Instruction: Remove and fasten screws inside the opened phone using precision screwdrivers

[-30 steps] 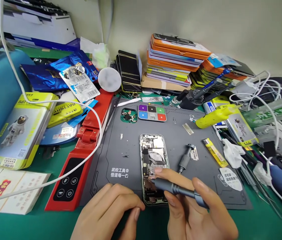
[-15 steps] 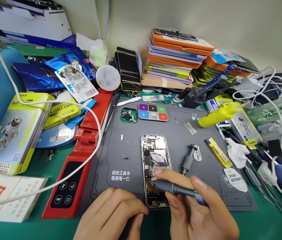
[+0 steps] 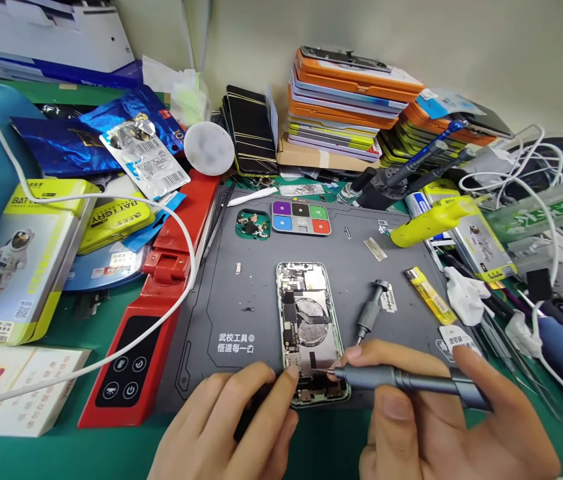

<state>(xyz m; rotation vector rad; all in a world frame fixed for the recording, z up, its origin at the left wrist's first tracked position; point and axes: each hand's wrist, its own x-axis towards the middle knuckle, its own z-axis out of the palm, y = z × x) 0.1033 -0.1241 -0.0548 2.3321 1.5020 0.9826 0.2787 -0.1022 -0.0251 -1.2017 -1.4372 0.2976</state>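
Observation:
An opened phone (image 3: 308, 320) with its insides bared lies on the grey work mat (image 3: 256, 293). My right hand (image 3: 441, 427) grips a grey electric screwdriver (image 3: 411, 381) lying almost level, its tip at the phone's lower part. My left hand (image 3: 231, 427) rests at the mat's near edge, fingers curled, fingertips touching the phone's lower left corner. A second grey screwdriver (image 3: 370, 312) lies on the mat right of the phone.
A red device (image 3: 156, 300) and a white cable (image 3: 111, 200) lie left of the mat. A coloured screw tray (image 3: 301, 218) sits at the mat's back. Yellow lighter (image 3: 430, 296), yellow tool (image 3: 436, 220), stacked boxes (image 3: 351, 100) and battery packs (image 3: 21, 253) crowd the bench.
My right hand has drawn back to the right and the screwdriver now lies flatter, tip lower on the phone. My left fingers moved up to the phone's corner. The view shifted slightly.

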